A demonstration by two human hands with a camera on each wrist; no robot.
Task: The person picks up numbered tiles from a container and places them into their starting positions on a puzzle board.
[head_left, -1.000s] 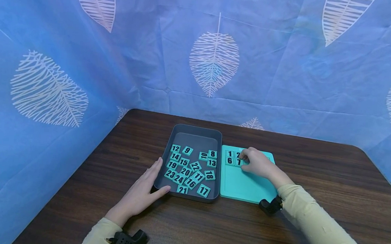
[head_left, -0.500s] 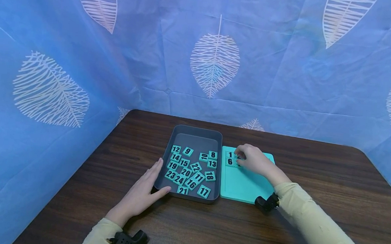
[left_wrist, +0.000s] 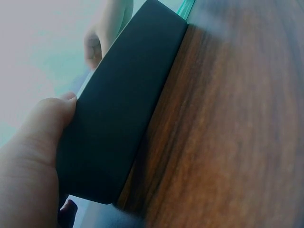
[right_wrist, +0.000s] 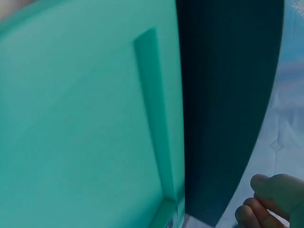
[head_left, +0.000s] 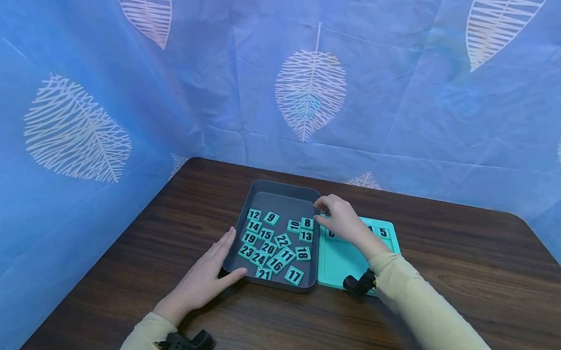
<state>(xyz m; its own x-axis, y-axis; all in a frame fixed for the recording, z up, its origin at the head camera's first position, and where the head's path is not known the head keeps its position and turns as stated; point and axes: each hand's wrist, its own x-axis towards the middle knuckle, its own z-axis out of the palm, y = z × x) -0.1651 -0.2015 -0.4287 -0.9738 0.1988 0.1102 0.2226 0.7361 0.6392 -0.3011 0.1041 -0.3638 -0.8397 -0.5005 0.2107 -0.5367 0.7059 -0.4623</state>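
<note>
Your left hand [head_left: 203,282] lies flat, fingers straight, against the near left corner of the grey tray [head_left: 284,192] on the table [head_left: 471,259]. Your right hand [head_left: 340,220] hovers over the tray's far right corner beside tile 8 [head_left: 307,223], fingers loosely curled, holding nothing visible. The teal board [head_left: 347,263] sits just right of the tray.

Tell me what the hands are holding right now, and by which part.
The left hand rests against the tray at its near left corner. The right hand hovers by tile 8, holding nothing visible.
</note>
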